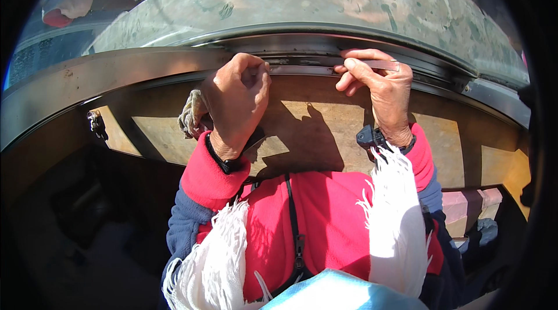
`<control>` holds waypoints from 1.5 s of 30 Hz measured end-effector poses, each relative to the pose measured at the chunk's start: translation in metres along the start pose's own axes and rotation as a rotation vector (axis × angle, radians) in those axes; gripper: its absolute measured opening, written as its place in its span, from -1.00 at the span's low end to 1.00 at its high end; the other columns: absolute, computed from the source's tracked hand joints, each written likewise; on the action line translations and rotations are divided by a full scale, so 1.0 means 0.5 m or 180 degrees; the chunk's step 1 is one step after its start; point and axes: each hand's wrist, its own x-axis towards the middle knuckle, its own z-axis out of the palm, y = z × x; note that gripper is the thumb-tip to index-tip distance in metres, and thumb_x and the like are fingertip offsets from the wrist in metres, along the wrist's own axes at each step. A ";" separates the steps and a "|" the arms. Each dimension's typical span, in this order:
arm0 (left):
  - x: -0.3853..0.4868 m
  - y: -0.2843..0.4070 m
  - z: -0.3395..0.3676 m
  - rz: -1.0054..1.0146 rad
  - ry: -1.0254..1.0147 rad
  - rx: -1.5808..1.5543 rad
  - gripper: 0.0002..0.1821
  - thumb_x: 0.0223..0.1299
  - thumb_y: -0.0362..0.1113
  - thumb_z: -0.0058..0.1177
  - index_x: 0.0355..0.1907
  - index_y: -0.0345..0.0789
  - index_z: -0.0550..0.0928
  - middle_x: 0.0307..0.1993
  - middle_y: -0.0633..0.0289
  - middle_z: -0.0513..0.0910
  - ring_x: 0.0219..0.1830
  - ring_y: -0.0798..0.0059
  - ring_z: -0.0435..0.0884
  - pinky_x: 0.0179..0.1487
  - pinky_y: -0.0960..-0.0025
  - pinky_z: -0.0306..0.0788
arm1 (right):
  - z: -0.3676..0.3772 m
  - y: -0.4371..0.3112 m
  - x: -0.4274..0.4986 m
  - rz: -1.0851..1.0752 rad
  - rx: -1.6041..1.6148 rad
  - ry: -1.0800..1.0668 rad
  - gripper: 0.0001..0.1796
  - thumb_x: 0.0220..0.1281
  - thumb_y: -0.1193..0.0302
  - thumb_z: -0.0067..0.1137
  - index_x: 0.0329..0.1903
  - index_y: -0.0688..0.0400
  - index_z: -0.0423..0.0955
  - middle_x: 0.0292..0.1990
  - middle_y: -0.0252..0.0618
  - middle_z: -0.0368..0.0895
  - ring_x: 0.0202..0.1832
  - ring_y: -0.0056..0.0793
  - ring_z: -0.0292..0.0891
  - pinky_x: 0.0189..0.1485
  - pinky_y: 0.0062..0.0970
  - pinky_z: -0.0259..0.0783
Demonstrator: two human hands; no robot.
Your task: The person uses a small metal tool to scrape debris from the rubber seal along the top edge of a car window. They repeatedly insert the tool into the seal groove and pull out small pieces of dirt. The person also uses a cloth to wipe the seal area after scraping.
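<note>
My left hand (pixel 237 103) is curled, thumb and forefinger meeting at the inner edge of a metal sliding-window track (pixel 305 60). Whether a small thing is pinched there is too unclear to tell. A crumpled grey rag (pixel 190 114) shows just left of this hand, partly hidden by it. My right hand (pixel 377 76) holds a thin, flat, translucent strip (pixel 380 65) between thumb and fingers, lying roughly along the track. Its forefinger reaches over the track and the other fingers hang by the inner edge. Dark straps circle both wrists, and the right one carries a small black device (pixel 369 137).
Below the track runs a wooden sill (pixel 305 92), striped with shadows. A small crumpled thing (pixel 96 123) lies at its left end. Beyond the track is a stained, greenish surface (pixel 305 0). Pinkish boxes (pixel 471 207) stand low on the right. Fringed white scarf ends (pixel 394 222) hang before me.
</note>
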 end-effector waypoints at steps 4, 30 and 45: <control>-0.011 -0.010 -0.015 -0.0057 0.0013 0.0090 -0.97 0.19 -0.50 0.23 -0.36 -0.40 0.65 -0.69 0.45 0.42 -0.60 0.83 0.30 -0.53 0.61 0.17 | -0.004 -0.005 0.001 0.0047 -0.0029 -0.0009 -0.84 0.29 0.56 0.15 -0.15 0.38 0.61 -0.51 -0.12 0.71 -0.35 -0.42 0.72 -0.45 -0.64 0.53; -0.184 -0.034 -0.132 -0.0448 0.0965 0.0069 -0.96 0.09 -0.43 0.26 -0.41 -0.32 0.68 -0.66 0.20 0.62 -0.63 0.50 0.60 -0.46 0.46 0.42 | 0.049 -0.045 -0.064 -0.0155 0.0144 -0.0612 -0.78 0.33 0.52 0.15 -0.04 0.37 0.61 -0.39 -0.01 0.72 -0.36 -0.39 0.70 -0.39 -0.58 0.52; -0.505 -0.225 -0.299 -0.1115 0.1870 -0.0317 -0.98 0.13 -0.48 0.27 -0.39 -0.36 0.70 -0.73 0.45 0.45 -0.68 0.80 0.34 -0.55 0.62 0.19 | 0.310 0.063 -0.299 0.0180 -0.0235 -0.1728 -0.79 0.33 0.53 0.16 -0.07 0.41 0.61 -0.40 0.00 0.72 -0.36 -0.34 0.73 -0.38 -0.56 0.58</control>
